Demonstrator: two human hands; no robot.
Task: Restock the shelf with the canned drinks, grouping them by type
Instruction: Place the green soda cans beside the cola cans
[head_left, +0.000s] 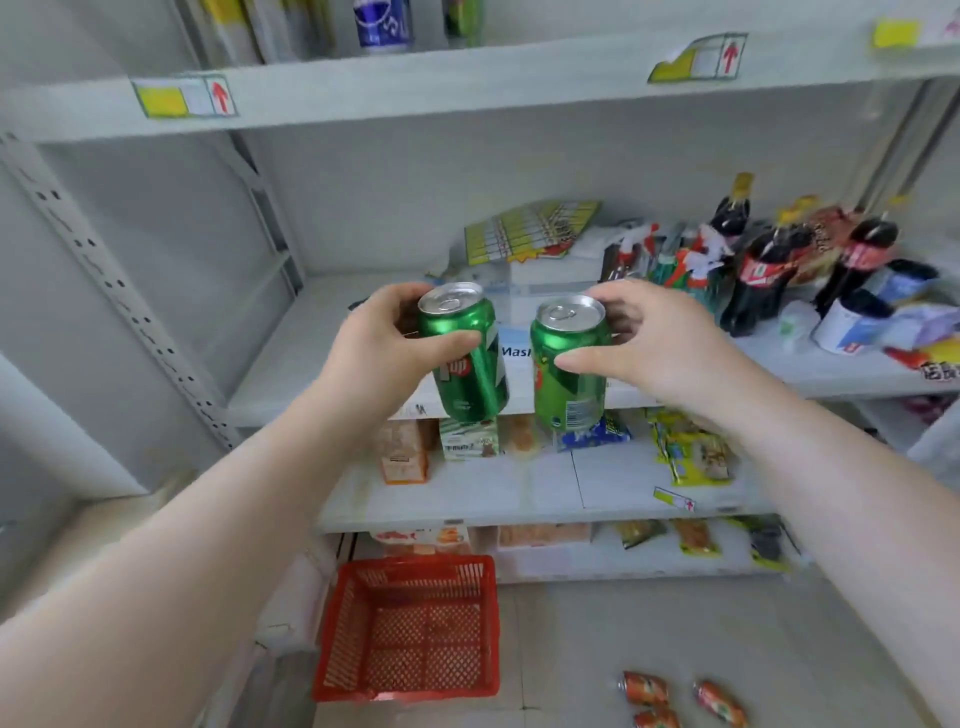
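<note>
Two green soda cans are held up in front of the middle shelf (291, 384). My left hand (382, 348) grips the left green can (467, 358), which tilts slightly, thumb across its front. My right hand (660, 348) grips the right green can (569, 374), which is upright with its barcode showing. Both cans hang in the air just before the shelf's front edge, a small gap between them. A blue can (382, 23) stands on the top shelf.
Cola bottles (763, 275), packets and white boxes crowd the right of the middle shelf. Snack boxes and bags sit on the lower shelves (519, 493). A red plastic basket (410, 629) stands on the floor below, with small orange packets (675, 696) lying to its right.
</note>
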